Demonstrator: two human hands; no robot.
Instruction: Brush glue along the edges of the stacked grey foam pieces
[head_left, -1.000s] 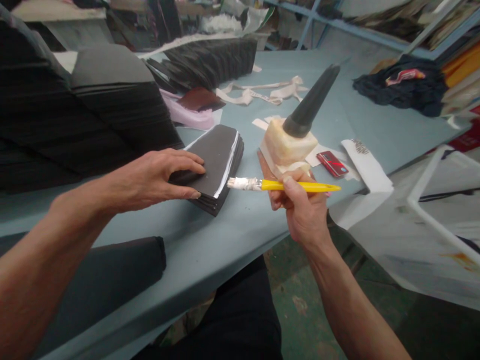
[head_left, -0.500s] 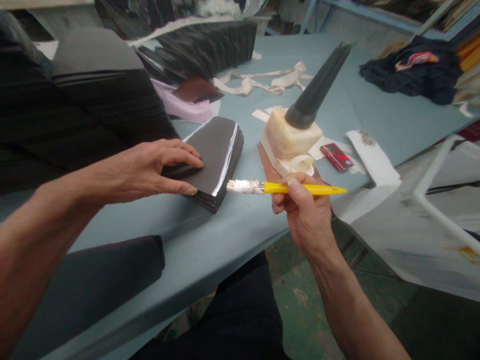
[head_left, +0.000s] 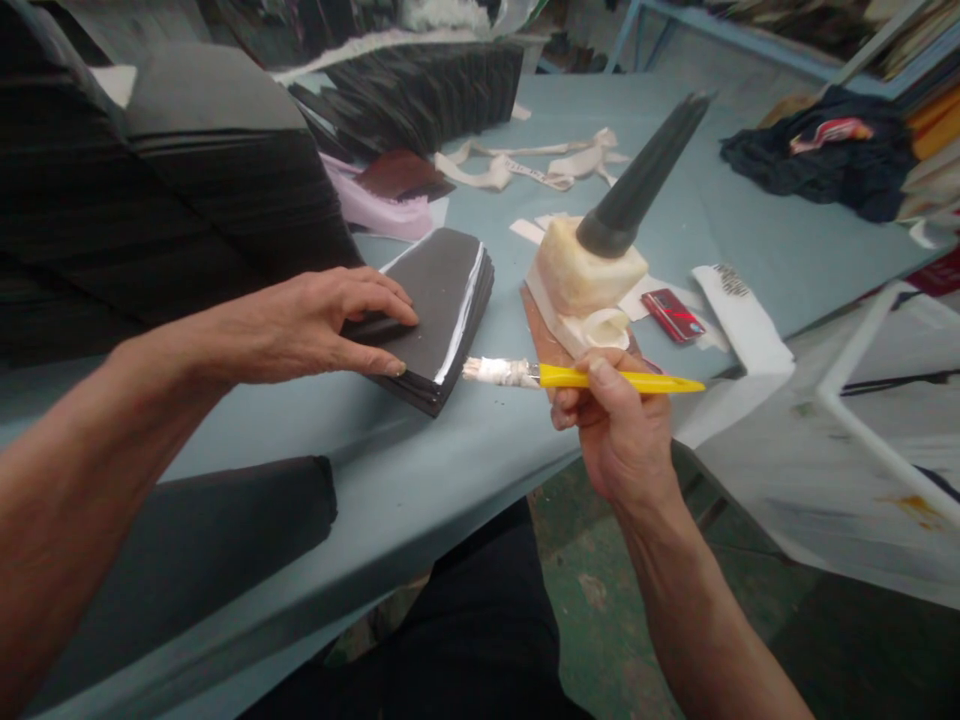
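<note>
A small stack of dark grey trapezoid pieces (head_left: 442, 290) lies on the blue-grey table, with white paste along two edges of its top piece. My left hand (head_left: 337, 320) rests on that stack, fingers and thumb spread, the thumb at the near edge. A brush with a yellow handle (head_left: 559, 376) is pinched in my right hand (head_left: 619, 410). Its bristles and wrapped neck are white-coated, and the tip points left, just right of the stack's near corner. Behind the right hand is a pale yellowish block-shaped container (head_left: 589, 270) with a dark cone standing on it.
Tall piles of dark pieces (head_left: 225, 170) rise at the left, and a fanned row (head_left: 442, 95) stands behind. Another dark stack (head_left: 225, 540) lies at the near left. Cream strips (head_left: 540, 165), a red card (head_left: 673, 315) and dark cloth (head_left: 817, 150) are farther right. A white-framed bin (head_left: 832, 440) stands beside the table.
The view has shifted slightly, so most things sit a little farther right. Both hands keep nearly the same pose, and the brush stays beside the stack's corner.
</note>
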